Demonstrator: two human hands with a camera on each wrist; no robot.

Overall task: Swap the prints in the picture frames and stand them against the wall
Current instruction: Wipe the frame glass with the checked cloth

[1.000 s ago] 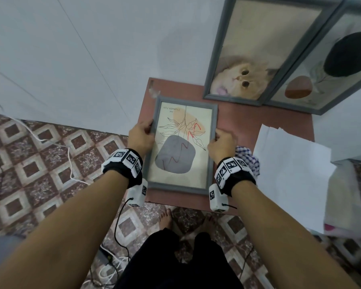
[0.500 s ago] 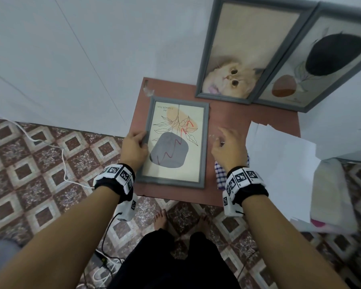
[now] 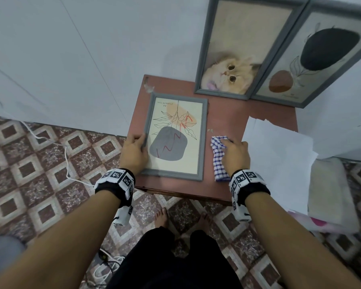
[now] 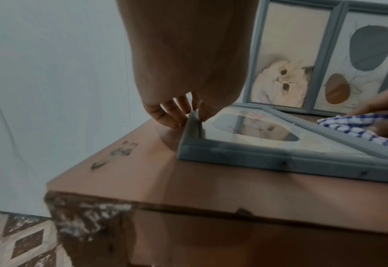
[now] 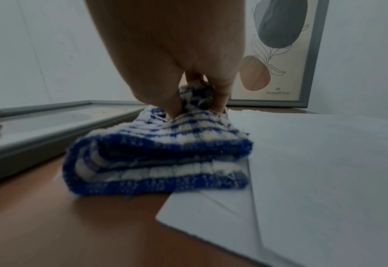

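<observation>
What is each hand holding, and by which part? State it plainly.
The left hand grips the flat picture frame by its left edge rail. The right hand pinches the blue checked cloth by a bunched-up fold at its top.

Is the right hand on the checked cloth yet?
Touching. The right wrist view shows the right hand pinching a fold of the checked cloth between its fingers.

"A4 21cmx29.7cm" — on both plant prints [image 5: 277, 54] [image 3: 175, 134]

bare tabletop [image 3: 223, 113] between frame [image 3: 204, 142], papers [image 3: 279, 147]
</observation>
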